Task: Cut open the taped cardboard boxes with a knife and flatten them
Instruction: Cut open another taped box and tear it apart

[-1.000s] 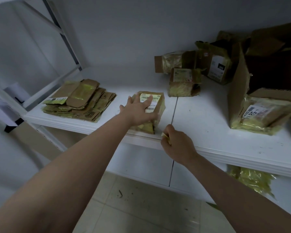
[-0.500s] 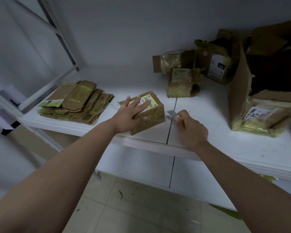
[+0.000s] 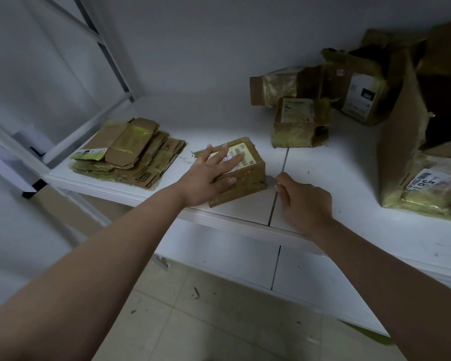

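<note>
A white shelf board (image 3: 323,178) spans the middle of the frame, carrying everything. At the right edge a large torn-open brown cardboard carton (image 3: 401,157) leans, with a label-bearing parcel wrapped in yellowish tape (image 3: 427,188) lying at its open mouth; what else it holds is hidden in shadow. In the upper right a cluster of smaller opened tape-covered boxes (image 3: 305,110) waits, their insides too dark to read. At centre left lies a stack of flattened brown cardboard pieces (image 3: 128,155), likely the finished pile, kept apart from the unopened work.

In the centre sits the small brown taped box with a white barcode label (image 3: 245,173), near the shelf's front edge. The left hand (image 3: 208,175) lies spread flat on its top, fingers open, gripping nothing, apparently pinning it against the cut. The right hand (image 3: 302,199) is curled closed around a small knife with a short grey blade (image 3: 271,180), whose tip meets the box's right lower edge, probably to slit the tape seam.
</note>
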`<state>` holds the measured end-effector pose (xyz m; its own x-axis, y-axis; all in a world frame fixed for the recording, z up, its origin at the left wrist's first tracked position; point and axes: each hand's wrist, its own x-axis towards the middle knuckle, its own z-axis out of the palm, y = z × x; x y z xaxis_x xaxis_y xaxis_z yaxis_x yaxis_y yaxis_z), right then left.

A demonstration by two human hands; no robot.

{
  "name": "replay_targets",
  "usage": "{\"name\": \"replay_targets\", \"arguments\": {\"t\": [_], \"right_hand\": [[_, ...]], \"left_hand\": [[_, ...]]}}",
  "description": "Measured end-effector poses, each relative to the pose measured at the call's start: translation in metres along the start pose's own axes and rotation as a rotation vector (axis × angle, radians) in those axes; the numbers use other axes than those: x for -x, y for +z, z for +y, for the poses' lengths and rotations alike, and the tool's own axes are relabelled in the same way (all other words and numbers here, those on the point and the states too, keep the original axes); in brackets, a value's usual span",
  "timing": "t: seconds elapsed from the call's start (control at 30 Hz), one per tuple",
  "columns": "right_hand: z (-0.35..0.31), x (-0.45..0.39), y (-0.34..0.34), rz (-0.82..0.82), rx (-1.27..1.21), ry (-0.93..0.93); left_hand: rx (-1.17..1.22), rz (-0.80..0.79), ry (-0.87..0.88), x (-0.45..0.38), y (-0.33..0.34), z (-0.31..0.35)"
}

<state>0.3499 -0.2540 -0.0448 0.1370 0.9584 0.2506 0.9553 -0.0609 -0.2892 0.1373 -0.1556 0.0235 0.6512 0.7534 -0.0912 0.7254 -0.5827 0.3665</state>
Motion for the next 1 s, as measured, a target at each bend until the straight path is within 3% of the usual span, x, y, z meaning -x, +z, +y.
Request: {"name": "replay_targets", "arguments": {"t": [0.3,0.43,0.57,0.7,0.8,0.9,1.0], "right_hand": [[-0.008,0.01,-0.003,-0.024,0.09,-0.018],[-0.007,0.013,-0.004,0.057,0.039,0.065],[-0.003,0.013,-0.003,0.138,-0.023,0.152],[-0.002,0.014,-0.002,0.249,-0.115,0.17],[0.0,0.014,0.002,0.308,-0.178,0.138],[0.001,0.014,0.003,0.355,-0.24,0.096],[0.003,0.014,0.004,0.405,-0.259,0.059]], "left_hand": [[-0.035,-0.036,-0.012,0.002,-0.004,0.004],[-0.318,-0.051,-0.028,0.003,-0.005,0.008],[-0.663,0.146,-0.003,0.004,-0.001,0.021],[-0.687,0.198,0.003,0.0,0.009,0.03],[-0.743,0.153,0.016,0.002,0.01,0.035],[-0.682,0.089,0.035,0.005,0.006,0.042],[-0.308,0.159,0.063,0.01,-0.016,0.034]]}}
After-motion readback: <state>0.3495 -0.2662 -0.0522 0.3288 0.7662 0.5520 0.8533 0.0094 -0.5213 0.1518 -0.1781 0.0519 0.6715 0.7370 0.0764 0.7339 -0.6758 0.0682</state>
